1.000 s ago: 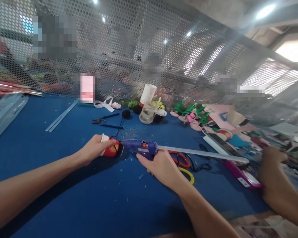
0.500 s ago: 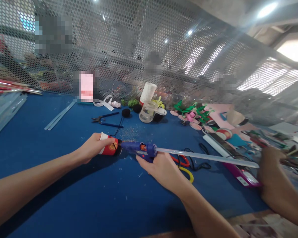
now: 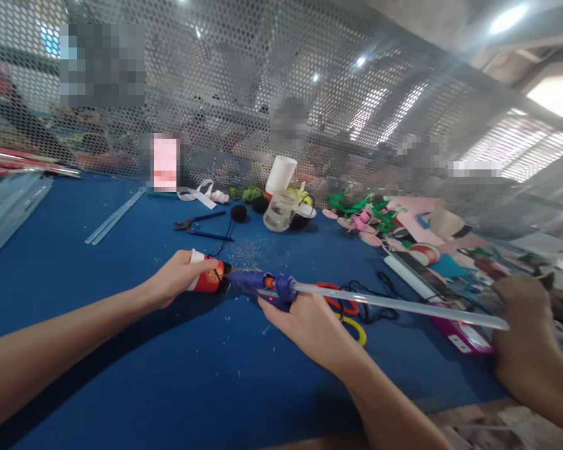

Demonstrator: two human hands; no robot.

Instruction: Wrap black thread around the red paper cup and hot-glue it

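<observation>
On the blue tabletop [image 3: 122, 375], my left hand [image 3: 176, 281] wraps closed around a small red-and-white cup [image 3: 209, 279] lying sideways; my right hand [image 3: 309, 322] clenches a blue hot-glue gun [image 3: 263, 281], nozzle against the cup's dark end.

Blue glue gun [image 3: 263, 280], nozzle at small red-and-white cup [image 3: 207, 279] on its side
</observation>
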